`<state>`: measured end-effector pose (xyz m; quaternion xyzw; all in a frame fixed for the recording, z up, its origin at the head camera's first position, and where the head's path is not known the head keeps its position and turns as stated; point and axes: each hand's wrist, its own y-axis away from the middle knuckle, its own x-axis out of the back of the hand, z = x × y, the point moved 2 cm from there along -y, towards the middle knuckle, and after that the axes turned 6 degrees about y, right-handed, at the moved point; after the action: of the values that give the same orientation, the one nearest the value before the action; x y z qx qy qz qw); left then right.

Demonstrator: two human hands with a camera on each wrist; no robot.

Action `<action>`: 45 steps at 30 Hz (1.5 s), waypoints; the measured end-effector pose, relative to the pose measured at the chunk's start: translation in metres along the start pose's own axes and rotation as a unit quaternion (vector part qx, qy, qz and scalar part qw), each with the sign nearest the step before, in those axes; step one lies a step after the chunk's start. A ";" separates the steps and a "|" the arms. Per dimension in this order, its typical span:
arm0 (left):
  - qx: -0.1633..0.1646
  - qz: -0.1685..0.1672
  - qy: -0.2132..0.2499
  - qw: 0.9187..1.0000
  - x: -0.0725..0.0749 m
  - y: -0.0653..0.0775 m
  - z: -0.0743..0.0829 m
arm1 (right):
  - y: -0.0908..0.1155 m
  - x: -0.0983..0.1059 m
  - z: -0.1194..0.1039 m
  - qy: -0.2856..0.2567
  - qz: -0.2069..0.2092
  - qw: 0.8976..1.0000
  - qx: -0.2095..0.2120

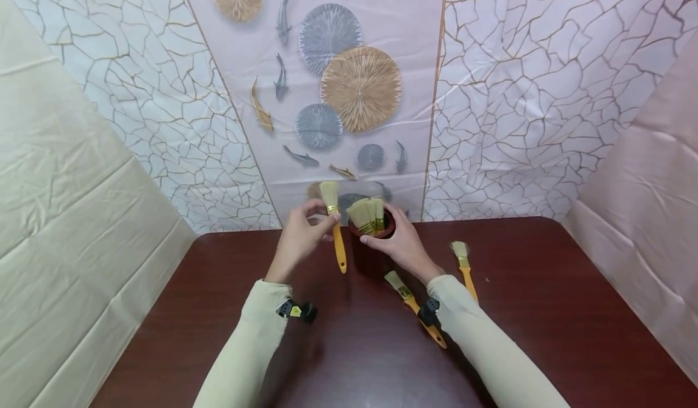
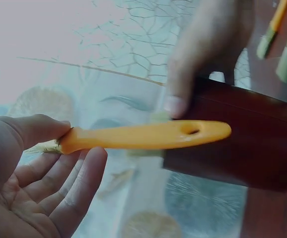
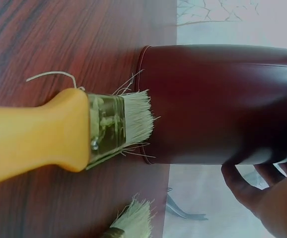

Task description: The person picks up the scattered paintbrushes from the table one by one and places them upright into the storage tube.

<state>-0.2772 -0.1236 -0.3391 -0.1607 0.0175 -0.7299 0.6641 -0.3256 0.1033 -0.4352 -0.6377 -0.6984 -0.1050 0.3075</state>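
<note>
L hand [image 1: 305, 229] pinches brush [image 1: 339, 244] nr bristles, handle hanging below grip. R hand [image 1: 406, 238] grips cup [image 3: 208, 104] w/ bunched brushes [image 1: 366, 215] inside; 2 loose brushes [image 1: 410, 300] nr R grip.

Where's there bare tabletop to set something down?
Bare red-brown tabletop lies left of the cream left sleeve and right of the rightmost yellow-handled paintbrush. It's crowded round the maroon cylindrical holder, between left hand and right hand.

From here I see a pale cream left sleeve [image 1: 248, 344], long and plain; a black wrist device [image 1: 308, 312] on its inner side carries a yellow marking [image 1: 295, 311]; the right sleeve [image 1: 491, 341] matches, with a dark wrist unit [image 1: 429, 312].
</note>
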 end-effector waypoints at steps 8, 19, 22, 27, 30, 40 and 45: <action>-0.056 0.014 -0.024 0.998 -0.004 -0.020 0.037 | 0.001 -0.003 0.002 0.010 0.013 1.000 0.012; -0.093 0.014 -0.089 0.992 -0.025 -0.053 0.054 | -0.001 -0.003 0.002 0.016 0.023 0.999 0.021; -0.094 -0.009 -0.106 0.990 -0.035 -0.061 0.050 | -0.001 -0.003 0.002 0.013 0.023 0.999 0.023; -0.100 -0.039 -0.122 0.987 -0.046 -0.069 0.049 | 0.000 -0.002 0.002 0.015 0.017 1.000 0.018; -0.103 -0.034 -0.134 0.985 -0.050 -0.072 0.051 | 0.001 -0.001 0.003 0.016 0.014 1.000 0.016; -0.123 -0.029 -0.157 0.980 -0.053 -0.076 0.053 | 0.002 -0.003 0.002 0.006 0.017 1.000 0.022; -0.139 -0.063 -0.263 0.953 -0.061 -0.080 0.044 | 0.002 -0.002 0.001 0.011 0.017 1.000 0.020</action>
<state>-0.3392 -0.0467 -0.2907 -0.4384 -0.0666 -0.6926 0.5690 -0.3244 0.1027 -0.4376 -0.6420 -0.6860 -0.0928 0.3296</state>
